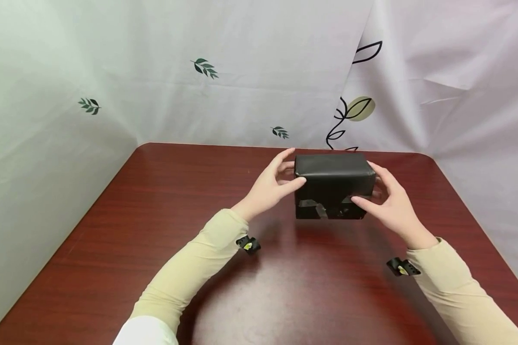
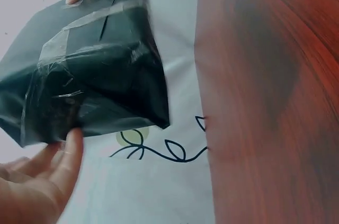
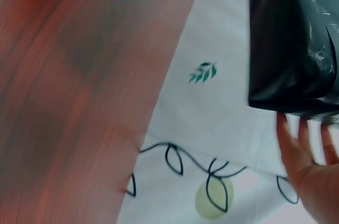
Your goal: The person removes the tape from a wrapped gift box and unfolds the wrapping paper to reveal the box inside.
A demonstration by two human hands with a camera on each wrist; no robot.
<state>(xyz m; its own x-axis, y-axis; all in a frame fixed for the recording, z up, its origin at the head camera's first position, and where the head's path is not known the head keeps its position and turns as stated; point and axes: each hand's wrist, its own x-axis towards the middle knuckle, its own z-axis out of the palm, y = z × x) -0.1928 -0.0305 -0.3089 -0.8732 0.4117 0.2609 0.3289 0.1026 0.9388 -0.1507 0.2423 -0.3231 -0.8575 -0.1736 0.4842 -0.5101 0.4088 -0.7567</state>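
Observation:
A box-shaped package (image 1: 334, 187) in black wrapping is held up over the table between both hands. At its left end my left hand (image 1: 269, 184) grips it, thumb on the front face and fingers at the side. My right hand (image 1: 390, 203) holds the right end, its thumb low on the front and its other fingers partly hidden behind. Clear tape (image 2: 66, 44) crosses the folded wrapping in the left wrist view. In the right wrist view the fingertips press against the end of the package (image 3: 280, 49).
The reddish-brown wooden table (image 1: 155, 215) reaches back to a white curtain (image 1: 241, 105) printed with leaves and a vine. More white cloth (image 1: 26, 167) hangs along the left side. Black bands with small yellow marks sit on both wrists.

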